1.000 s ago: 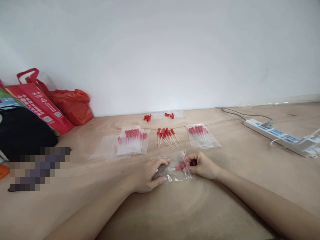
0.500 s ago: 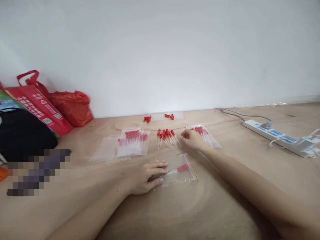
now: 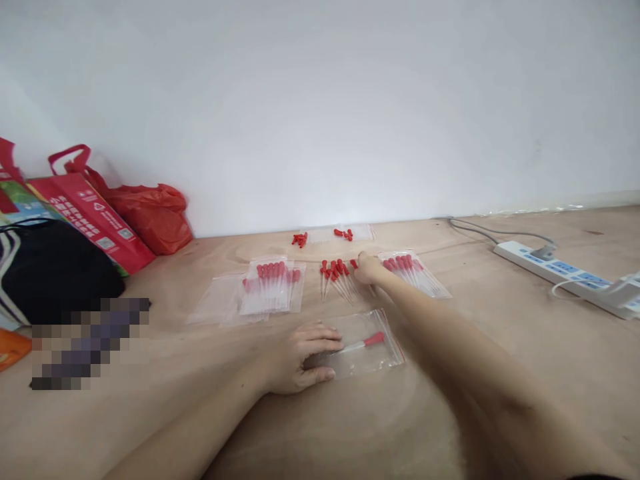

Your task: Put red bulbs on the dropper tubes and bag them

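Observation:
My left hand (image 3: 309, 357) lies with fingers stretched over the left end of a clear zip bag (image 3: 350, 367). Inside that bag is one dropper (image 3: 374, 339) with a red rubber bulb and a pale stem. Farther back, my right hand (image 3: 369, 268) has its fingers closed around a red-bulbed dropper (image 3: 354, 263) at the right side of a loose group; the fingers partly cover it. The other loose droppers (image 3: 335, 273) fan out just left of it, bulbs pointing toward the wall. Beside my right wrist rests a zip bag of several droppers (image 3: 410, 267).
Left of the loose droppers are overlapping zip bags (image 3: 270, 287), some with droppers. Near the wall lie loose red bulbs (image 3: 300, 240) and another clear bag (image 3: 320, 235). A power strip (image 3: 565, 273) sits at right; red bags (image 3: 150, 213) and a black bag (image 3: 60, 267) stand at left.
My right hand has moved onto the rightmost loose dropper and closed on it, shifting it slightly right. My left hand stays on the bag. The whole view has shifted a little.

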Available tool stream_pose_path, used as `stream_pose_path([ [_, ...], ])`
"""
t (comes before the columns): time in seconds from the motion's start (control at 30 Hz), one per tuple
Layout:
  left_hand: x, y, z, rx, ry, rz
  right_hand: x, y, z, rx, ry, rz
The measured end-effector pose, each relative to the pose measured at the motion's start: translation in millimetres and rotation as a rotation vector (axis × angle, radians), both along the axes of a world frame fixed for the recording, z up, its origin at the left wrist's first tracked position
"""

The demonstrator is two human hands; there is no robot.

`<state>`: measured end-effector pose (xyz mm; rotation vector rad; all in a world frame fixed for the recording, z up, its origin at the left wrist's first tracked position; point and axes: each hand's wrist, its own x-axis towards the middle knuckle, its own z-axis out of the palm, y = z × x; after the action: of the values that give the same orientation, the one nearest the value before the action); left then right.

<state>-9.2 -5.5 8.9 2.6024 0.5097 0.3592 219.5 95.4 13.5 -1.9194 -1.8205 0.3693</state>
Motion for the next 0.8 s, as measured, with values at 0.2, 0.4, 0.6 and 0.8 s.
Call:
stream_pose_path([
  [0.2, 0.0, 1.2, -0.7, -0.014, 0.041, 0.030, 55.9, -50.0, -10.5, 0.170, 0.539, 0.165],
  [0.4, 0.6, 2.5, -3.1, -0.009, 0.042, 0.039, 78.3, -100.7, -37.6, 0.239, 0.974, -0.120],
  [0.6, -0.2, 3.0, -4.5, -0.013, 0.056, 0.051, 52.7, -113.5, -34.0, 0.195, 1.118, -0.159],
  [0.8, 0.7, 2.1, -3.1, -0.024, 0.099, 0.091, 40.0, -123.9, -30.1, 0.078, 1.242, -0.109],
])
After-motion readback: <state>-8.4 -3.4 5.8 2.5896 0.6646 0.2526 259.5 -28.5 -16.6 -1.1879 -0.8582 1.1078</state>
